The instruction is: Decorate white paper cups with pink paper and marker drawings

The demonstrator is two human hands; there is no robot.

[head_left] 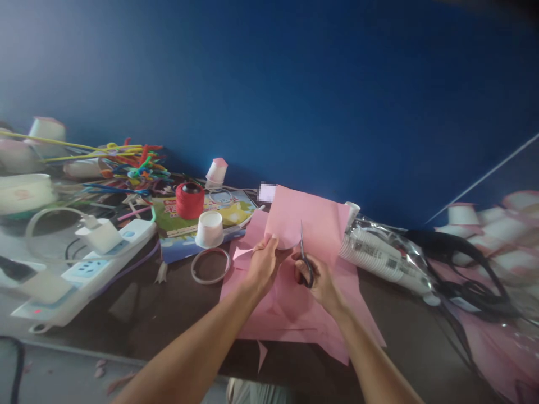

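A raised sheet of pink paper (309,213) is pinched at its lower left edge by my left hand (266,261), fingers closed on it. My right hand (318,278) grips a pair of scissors (309,272) with dark handles. Their blades point up and lie at the lower part of the raised sheet. Whether the blades are parted is hard to make out. Beneath both hands, more pink sheets (290,328) lie spread on the dark table. A small pink scrap (242,252) sticks out left of my left hand.
Left of the paper stand a white paper cup (209,229) and a red thread spool (190,200) on a colourful booklet (181,247). A tape roll (210,266) lies nearby. A power strip (90,269) is farther left. Bagged stacked cups (374,258) and black cables (475,280) lie right.
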